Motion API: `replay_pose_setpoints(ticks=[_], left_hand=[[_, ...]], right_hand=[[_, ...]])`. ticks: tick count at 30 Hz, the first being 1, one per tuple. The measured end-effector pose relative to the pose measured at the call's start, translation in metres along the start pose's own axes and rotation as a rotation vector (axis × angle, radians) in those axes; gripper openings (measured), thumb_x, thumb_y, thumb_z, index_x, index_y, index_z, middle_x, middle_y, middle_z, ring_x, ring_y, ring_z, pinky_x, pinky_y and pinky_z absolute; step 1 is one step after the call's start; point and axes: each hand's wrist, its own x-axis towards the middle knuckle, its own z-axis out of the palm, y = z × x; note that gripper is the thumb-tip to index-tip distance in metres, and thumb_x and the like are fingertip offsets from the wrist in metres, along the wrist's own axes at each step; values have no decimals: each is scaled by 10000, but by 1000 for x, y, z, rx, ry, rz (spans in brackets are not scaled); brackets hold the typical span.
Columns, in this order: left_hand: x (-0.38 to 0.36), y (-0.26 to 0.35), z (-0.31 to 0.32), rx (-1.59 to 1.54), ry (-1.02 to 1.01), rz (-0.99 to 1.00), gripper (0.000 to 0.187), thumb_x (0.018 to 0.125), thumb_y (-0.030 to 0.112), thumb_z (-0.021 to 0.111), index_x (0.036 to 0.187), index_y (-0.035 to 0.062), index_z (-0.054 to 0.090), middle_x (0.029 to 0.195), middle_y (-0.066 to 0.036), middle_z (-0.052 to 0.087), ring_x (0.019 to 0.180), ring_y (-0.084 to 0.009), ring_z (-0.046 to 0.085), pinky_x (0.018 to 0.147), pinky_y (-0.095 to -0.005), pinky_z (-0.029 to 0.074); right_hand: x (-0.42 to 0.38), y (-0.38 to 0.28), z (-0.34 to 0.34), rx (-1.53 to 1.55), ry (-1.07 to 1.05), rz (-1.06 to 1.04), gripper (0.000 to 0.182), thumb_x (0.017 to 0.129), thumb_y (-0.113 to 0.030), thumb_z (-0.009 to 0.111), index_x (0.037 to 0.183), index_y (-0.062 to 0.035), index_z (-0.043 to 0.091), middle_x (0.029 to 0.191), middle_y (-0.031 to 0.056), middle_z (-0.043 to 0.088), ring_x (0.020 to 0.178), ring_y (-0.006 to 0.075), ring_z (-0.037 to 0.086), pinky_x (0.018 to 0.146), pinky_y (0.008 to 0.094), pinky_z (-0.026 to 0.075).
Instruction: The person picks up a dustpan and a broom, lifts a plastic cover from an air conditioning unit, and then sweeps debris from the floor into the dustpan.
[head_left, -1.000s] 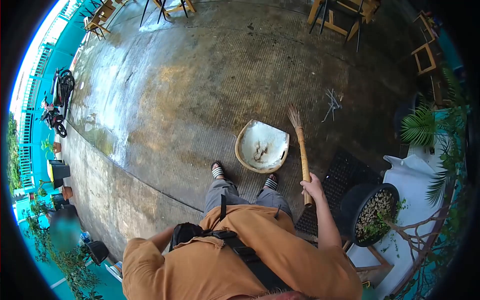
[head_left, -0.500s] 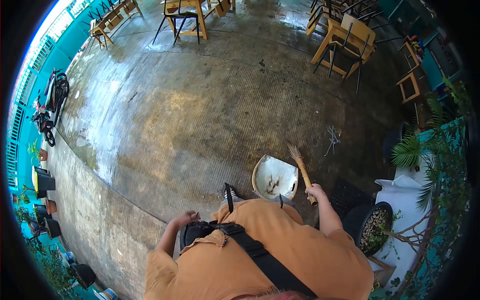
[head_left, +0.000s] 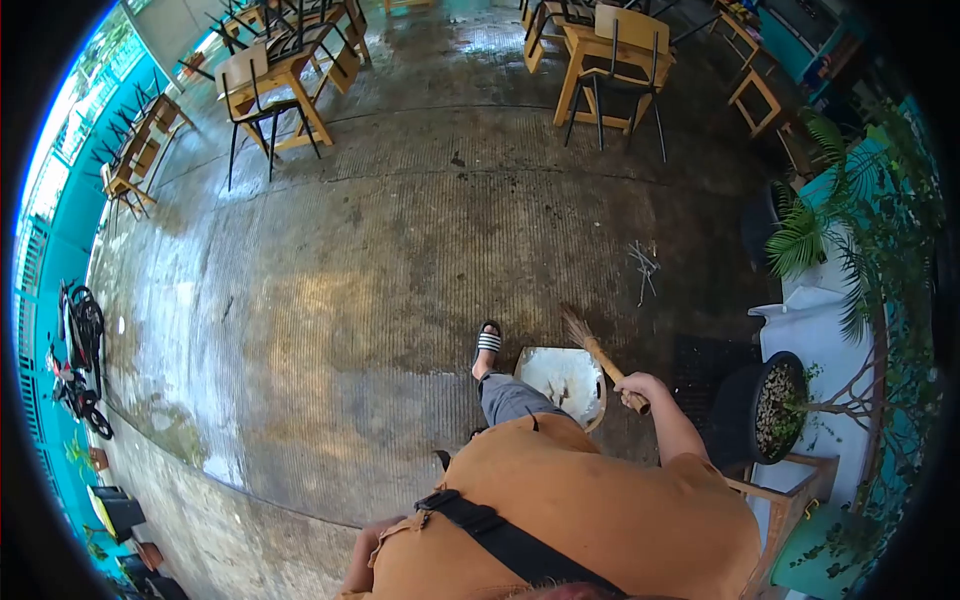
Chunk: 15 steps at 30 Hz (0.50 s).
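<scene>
My right hand [head_left: 643, 389] is closed round the thick handle of a short stick broom [head_left: 602, 360], whose bristles point forward and touch or hover just above the floor. Beside the broom lies a shallow white pan [head_left: 545, 367] with a tan rim and some dark debris in it. My body partly covers its near side. My left hand [head_left: 384, 528] hangs low by my left side, at the edge of my orange shirt, and its fingers are hidden. My left foot, in a striped sandal [head_left: 488, 342], is stepped forward to the left of the pan.
Thin grey sticks [head_left: 643, 270] lie on the wet concrete floor [head_left: 400, 270] ahead. Wooden tables with chairs [head_left: 620, 70] stand at the back. A large black plant pot [head_left: 740, 420] is close on my right; a motorcycle [head_left: 80, 350] stands far left.
I have stepped forward with my left foot, and the view has turned. My left hand has dropped back beside my body. The broom stays in my right hand beside the pan.
</scene>
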Motion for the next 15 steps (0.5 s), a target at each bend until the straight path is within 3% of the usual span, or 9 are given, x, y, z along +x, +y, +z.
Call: replay_pose_setpoints(ticks=[3, 8, 10, 15], left_hand=[[10, 29, -43, 50, 62, -48, 298, 850, 271, 568, 989, 17, 638, 883, -53, 646, 827, -130, 580, 766, -268, 475], [83, 96, -144, 183, 133, -134, 290, 853, 264, 567, 982, 14, 637, 880, -61, 648, 818, -137, 590, 756, -277, 486], [124, 119, -188, 236, 142, -153, 287, 854, 262, 566, 979, 13, 636, 879, -65, 649, 814, -140, 594, 751, -280, 490], [233, 144, -335, 443, 96, -232, 279, 857, 255, 565, 973, 11, 635, 876, -74, 651, 806, -146, 604, 740, -289, 501]], right_hand=[[-1, -44, -32, -64, -146, 1, 206, 807, -205, 580, 740, -11, 596, 637, 87, 612, 529, 182, 585, 495, 323, 477], [-33, -107, -95, -84, -81, -9, 221, 804, -242, 581, 741, -33, 613, 636, 75, 612, 543, 170, 586, 505, 314, 472], [-44, -129, -118, -117, -84, 18, 183, 737, -226, 615, 717, -46, 634, 654, 75, 621, 537, 176, 589, 486, 326, 478], [-40, -132, -130, -206, -19, 44, 313, 721, -297, 589, 797, 0, 649, 753, 114, 660, 623, 208, 636, 568, 340, 498]])
